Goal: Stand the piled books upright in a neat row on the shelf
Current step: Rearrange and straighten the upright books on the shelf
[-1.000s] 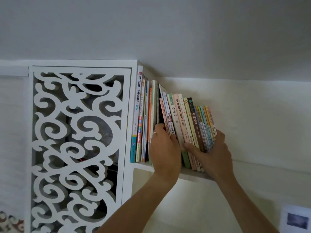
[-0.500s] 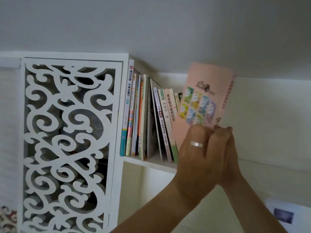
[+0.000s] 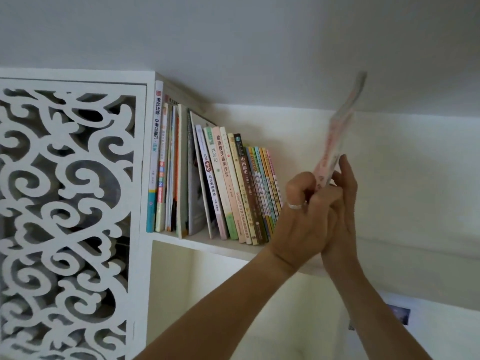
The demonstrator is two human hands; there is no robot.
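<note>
A thin pink book (image 3: 340, 131) is held edge-on, tilted, in the air to the right of the row, its top near the ceiling. My left hand (image 3: 304, 211), wearing a ring, grips its lower corner with curled fingers. My right hand (image 3: 344, 201) pinches the same corner from the right, fingers running up along the cover. On the white shelf (image 3: 207, 242) a row of books (image 3: 233, 183) stands; the left ones are upright against the cabinet side, the right ones lean to the left. My hands hide the row's right end.
A white cut-out lattice panel (image 3: 65, 203) closes the cabinet to the left of the shelf. The ceiling slopes low over the books. The shelf runs on to the right along the pale wall. A small picture (image 3: 397, 316) hangs below at the right.
Both hands left the row, pulled the pink book off its right end and lifted it. It has turned from cover-facing to edge-on and moved right and up.
</note>
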